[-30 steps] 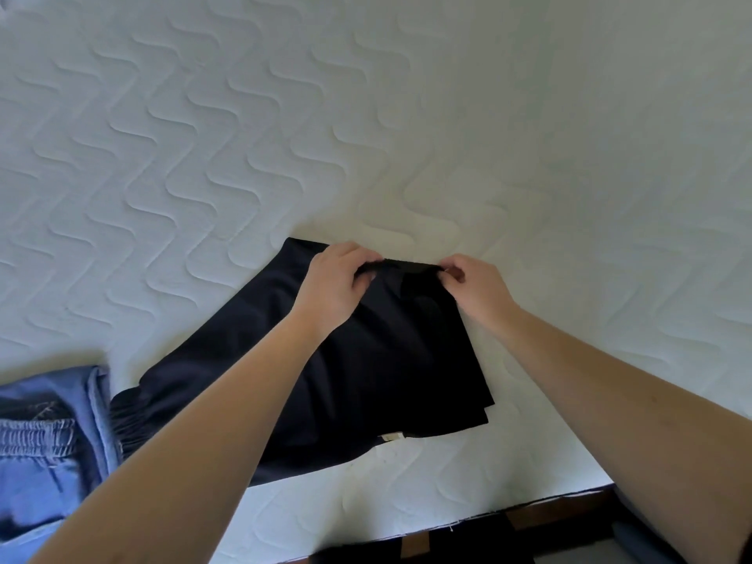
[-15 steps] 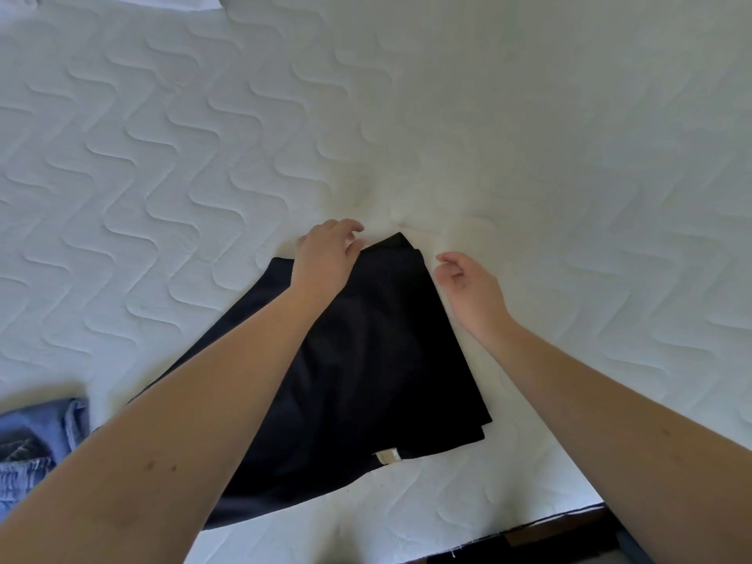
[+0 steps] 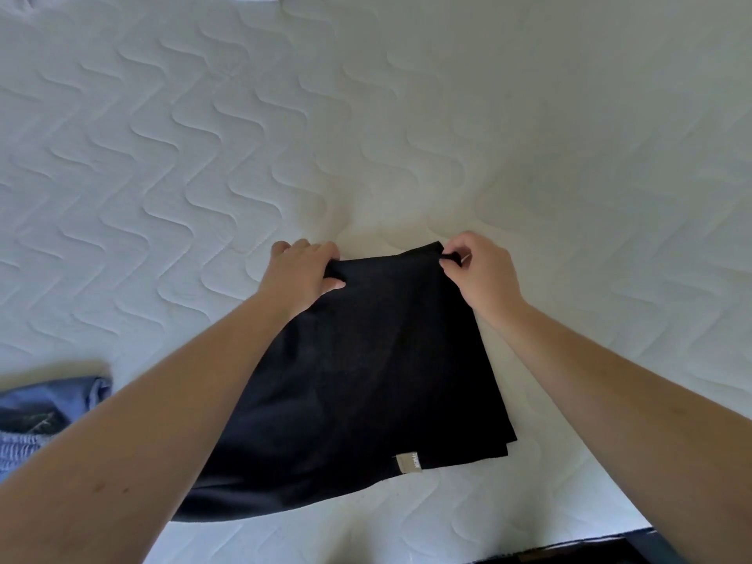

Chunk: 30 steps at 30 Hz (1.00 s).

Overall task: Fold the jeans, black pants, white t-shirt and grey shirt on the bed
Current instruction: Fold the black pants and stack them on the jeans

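At the far left edge a bit of the blue denim jeans [image 3: 36, 417] pokes out on the white quilted bed [image 3: 203, 136]. The left hand [image 3: 303, 274] grips the far left corner of the soft black pants [image 3: 358, 384], which lie flat near the bed's front edge. The right hand [image 3: 480, 270] pinches the far right corner. If one hand pulls harder, the fold could go crooked or bunch up.
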Each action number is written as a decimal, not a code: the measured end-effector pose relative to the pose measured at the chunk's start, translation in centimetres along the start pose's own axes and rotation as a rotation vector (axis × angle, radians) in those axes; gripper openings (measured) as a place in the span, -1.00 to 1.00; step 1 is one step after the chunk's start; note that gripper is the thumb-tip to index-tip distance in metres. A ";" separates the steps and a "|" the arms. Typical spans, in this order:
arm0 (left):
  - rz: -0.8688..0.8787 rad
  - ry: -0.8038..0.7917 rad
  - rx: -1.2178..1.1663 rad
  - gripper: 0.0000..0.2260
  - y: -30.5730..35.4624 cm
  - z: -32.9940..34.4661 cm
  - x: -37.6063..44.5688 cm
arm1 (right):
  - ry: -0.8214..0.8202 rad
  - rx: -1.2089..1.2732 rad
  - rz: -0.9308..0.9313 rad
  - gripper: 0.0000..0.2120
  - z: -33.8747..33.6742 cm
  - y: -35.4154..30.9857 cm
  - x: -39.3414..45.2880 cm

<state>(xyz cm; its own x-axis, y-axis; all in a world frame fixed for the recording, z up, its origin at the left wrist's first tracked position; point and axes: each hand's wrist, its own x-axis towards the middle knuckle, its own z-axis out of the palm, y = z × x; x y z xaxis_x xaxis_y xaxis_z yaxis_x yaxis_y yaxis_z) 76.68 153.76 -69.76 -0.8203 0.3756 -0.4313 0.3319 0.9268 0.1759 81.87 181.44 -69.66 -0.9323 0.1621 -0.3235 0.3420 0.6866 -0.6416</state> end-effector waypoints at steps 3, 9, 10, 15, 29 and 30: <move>0.041 -0.073 0.119 -0.70 -0.2 0.2 0.2 | -0.023 -0.145 0.027 -0.80 0.4 -0.3 0.5; 0.130 0.016 0.091 -0.73 -0.4 0.8 -0.1 | -0.107 -0.289 0.011 -0.73 1.3 -2.0 2.5; 0.134 0.023 0.084 -0.73 -0.5 0.8 -0.1 | -0.141 -0.309 0.049 -0.71 1.3 -2.2 2.8; 0.143 0.038 -0.005 -0.70 -0.9 0.9 -0.3 | -0.123 -0.244 0.148 -0.67 1.7 -2.6 3.4; 0.101 0.086 -0.253 -0.70 -1.0 1.3 -1.1 | -0.032 0.164 0.424 -0.82 1.9 -2.0 3.2; 0.096 0.102 -0.274 -0.71 -0.9 1.4 -1.2 | -0.043 0.163 0.403 -0.82 2.1 -2.1 3.0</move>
<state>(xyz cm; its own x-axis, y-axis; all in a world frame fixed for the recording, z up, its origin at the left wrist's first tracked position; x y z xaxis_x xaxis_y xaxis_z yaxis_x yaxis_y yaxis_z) 77.99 152.48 -70.65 -0.8383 0.4466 -0.3126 0.2837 0.8471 0.4494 78.60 179.01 -70.75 -0.7162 0.3620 -0.5967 0.6946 0.4528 -0.5590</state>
